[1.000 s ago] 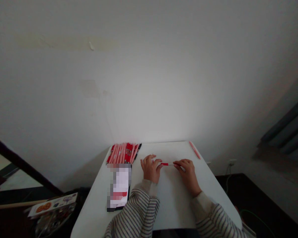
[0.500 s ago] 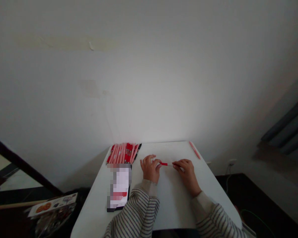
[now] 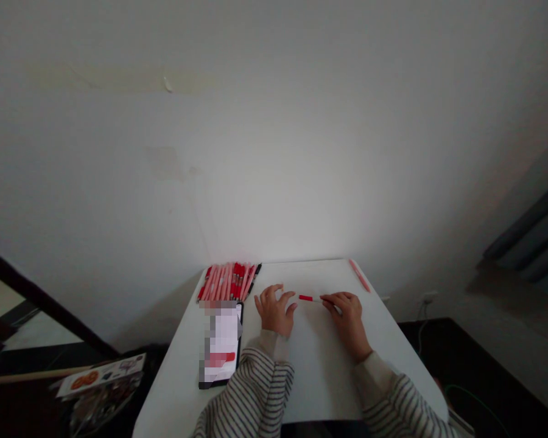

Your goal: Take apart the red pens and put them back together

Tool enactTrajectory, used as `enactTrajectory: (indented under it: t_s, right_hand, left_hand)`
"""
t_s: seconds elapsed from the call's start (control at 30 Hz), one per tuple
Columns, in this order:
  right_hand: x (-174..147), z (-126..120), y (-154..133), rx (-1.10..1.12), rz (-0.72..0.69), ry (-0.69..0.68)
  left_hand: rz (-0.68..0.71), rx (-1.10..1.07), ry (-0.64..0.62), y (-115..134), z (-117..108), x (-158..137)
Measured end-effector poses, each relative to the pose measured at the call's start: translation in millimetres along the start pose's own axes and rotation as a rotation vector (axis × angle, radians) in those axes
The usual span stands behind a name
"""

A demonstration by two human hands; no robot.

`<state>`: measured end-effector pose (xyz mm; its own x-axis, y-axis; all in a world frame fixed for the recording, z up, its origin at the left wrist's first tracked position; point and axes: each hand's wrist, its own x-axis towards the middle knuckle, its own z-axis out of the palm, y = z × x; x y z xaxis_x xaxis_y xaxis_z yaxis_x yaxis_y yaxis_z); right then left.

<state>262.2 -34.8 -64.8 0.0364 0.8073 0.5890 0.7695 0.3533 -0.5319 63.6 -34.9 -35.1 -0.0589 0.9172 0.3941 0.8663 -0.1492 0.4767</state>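
Note:
Between the fingertips of my right hand [image 3: 347, 313] is a slim pen [image 3: 305, 298], pinched at one end. Its red end points left, and a pale, thin stretch lies between the red part and my fingers. My left hand [image 3: 276, 311] is just left of the red tip, apart from it, with thumb and fingers spread and nothing seen in them. Beyond my left hand, a row of pink, red and black pens [image 3: 228, 281] lies side by side at the table's far left corner. One pink pen [image 3: 360, 275] lies alone by the far right edge.
A phone [image 3: 223, 347], its screen partly blurred out, lies on the white table [image 3: 319, 383] beside my left forearm. The wall [image 3: 292, 182] rises behind the far edge. At lower left, a bag [image 3: 105, 404] holds packaging. A socket with a cable [image 3: 424, 310] is at right.
My left thumb and fingers have come off the pen's red end and spread apart. The pen has shifted slightly right with my right hand, which keeps its pinch.

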Motion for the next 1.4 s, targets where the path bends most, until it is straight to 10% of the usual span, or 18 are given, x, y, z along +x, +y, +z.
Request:
enactTrajectory:
  t_s: [1.4]
  right_hand:
    - [0.1,1.3,2.6,-0.010,0.060,0.039]
  left_hand:
    - [-0.156,0.214,0.056,-8.0,-6.5,-4.2]
